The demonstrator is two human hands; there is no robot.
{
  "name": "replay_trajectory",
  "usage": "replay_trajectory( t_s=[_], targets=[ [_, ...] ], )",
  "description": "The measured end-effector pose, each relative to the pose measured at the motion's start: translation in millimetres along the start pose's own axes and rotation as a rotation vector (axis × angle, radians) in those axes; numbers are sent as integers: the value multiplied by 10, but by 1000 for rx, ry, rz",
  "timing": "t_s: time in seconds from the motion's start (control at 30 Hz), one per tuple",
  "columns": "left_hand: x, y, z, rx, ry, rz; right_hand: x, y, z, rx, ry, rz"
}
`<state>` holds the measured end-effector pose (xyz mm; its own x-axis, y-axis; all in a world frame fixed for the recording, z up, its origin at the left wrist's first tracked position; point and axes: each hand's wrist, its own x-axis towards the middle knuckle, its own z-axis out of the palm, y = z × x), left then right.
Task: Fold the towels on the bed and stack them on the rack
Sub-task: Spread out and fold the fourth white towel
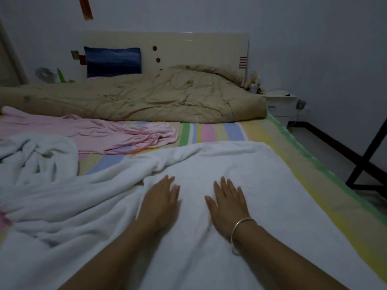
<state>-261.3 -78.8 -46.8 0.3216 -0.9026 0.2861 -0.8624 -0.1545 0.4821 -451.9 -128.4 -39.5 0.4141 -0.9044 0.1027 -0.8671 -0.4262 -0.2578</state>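
Both my hands lie flat on the large white terry towel (240, 164), which is spread over the near part of the pastel-striped bed sheet (215, 130). My left hand (162, 198) rests palm down, fingers straight and close together. My right hand (227, 200), with a thin metal bangle (237, 224) at the wrist, lies just beside it with the fingers spread. Neither hand grips anything. The towel's left part is bunched into folds, and its near end runs out of view below. A second, crumpled white towel (37, 155) lies well to my left, cut off at the edge, with a wrinkled pink towel (125, 135) beyond it. A black frame (368, 149) stands beside the bed on the right, mostly cut off. The light is dim and my left fingertips are blurred.
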Motion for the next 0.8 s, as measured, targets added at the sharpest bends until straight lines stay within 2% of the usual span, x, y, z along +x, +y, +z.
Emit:
replay_trajectory(
  t_s=[0.07, 0.2, 0.27, 0.33, 0.4, 0.5, 0.53, 0.57, 0.67, 0.73, 0.8],
  targets=[
    [355, -232, -118, -5, 189, -19, 354, -147, -45, 27, 59, -38],
    [915, -727, -451, 169, 324, -129, 977, -508, -53, -42, 99, -118],
    [1117, -1130, -592, 293, 240, -250, 1275, -780, 45, -88, 82, -154],
    [1257, -1472, -734, 439, -9, -324, 1519, -1048, 110, -101, 96, -187],
    [1368, -1722, -873, 528, -207, -283, 1755, -1310, 173, -48, 166, -191],
    [1521, -1788, -1003, 537, -260, -216, 2076, -1572, 172, 22, 289, -184],
    [1600, -1813, -1055, 543, -254, -209, 2215, -1680, 165, 8, 264, -209],
    [1669, -1801, -1069, 564, -233, -215, 2321, -1734, 163, -13, 169, -237],
    [1900, -1778, -1151, 738, -99, -239, 2575, -1981, 241, -191, -254, -228],
    [2051, -1740, -1162, 873, -1, -173, 2692, -2067, 348, -342, -300, -162],
    [2240, -1714, -1141, 949, 105, -84, 2889, -2118, 411, -263, -178, -60]
  ],
)
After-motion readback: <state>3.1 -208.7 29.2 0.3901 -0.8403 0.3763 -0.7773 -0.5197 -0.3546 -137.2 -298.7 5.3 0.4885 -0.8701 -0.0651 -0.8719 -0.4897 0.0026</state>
